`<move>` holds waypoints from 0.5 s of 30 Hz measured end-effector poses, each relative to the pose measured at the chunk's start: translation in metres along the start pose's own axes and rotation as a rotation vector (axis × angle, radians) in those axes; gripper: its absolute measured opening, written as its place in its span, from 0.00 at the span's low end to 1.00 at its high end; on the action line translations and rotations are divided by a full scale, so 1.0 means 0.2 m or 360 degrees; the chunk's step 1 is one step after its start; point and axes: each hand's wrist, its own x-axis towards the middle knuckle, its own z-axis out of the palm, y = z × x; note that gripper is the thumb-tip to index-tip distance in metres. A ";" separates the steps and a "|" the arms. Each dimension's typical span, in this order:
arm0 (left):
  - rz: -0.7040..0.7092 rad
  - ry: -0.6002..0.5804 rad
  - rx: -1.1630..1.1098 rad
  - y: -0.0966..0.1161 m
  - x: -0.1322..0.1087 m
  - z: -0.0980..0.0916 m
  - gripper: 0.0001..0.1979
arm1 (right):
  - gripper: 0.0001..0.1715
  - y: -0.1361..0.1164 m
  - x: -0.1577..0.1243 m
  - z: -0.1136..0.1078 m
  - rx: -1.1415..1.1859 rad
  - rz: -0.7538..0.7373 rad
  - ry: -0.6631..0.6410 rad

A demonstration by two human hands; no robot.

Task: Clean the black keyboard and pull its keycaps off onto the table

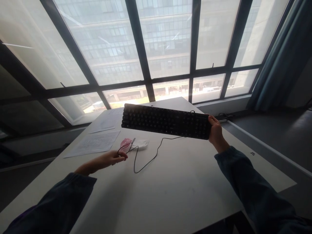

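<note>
A black computer keyboard (pixel 165 121) is held up above the white table, its keys facing me and its right end slightly lower. My right hand (pixel 215 130) grips that right end, thumb on the front and the other fingers mostly hidden behind. From behind the keyboard a thin black cable (pixel 158 151) drops and loops across to the left. My left hand (pixel 114 158) has its fingers closed around part of this cable near the loop. Just beyond the left hand lie a pink coiled item (pixel 126 143) and a small white packet (pixel 140 144).
Printed paper sheets (pixel 94 144) lie on the left part of the white table (pixel 175 182). Large dark-framed windows (pixel 168 42) stand behind it, with a blue-grey curtain (pixel 273 58) at the right. A dark chair-like edge (pixel 234 222) shows at the table's near side.
</note>
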 end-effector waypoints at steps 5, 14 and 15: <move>0.0379 0.0161 -0.0201 0.11 0.23 0.22 0.22 | 0.24 0.02 -0.02 0.00 0.0036 0.0044 -0.0039; 0.0499 0.0676 -0.0425 0.27 0.36 0.44 0.16 | 0.22 0.07 -0.06 -0.02 -0.0057 -0.0003 -0.0121; 0.0447 0.0710 -0.0573 0.26 0.32 0.42 0.13 | 0.22 0.07 -0.06 -0.03 -0.0065 -0.0016 -0.0121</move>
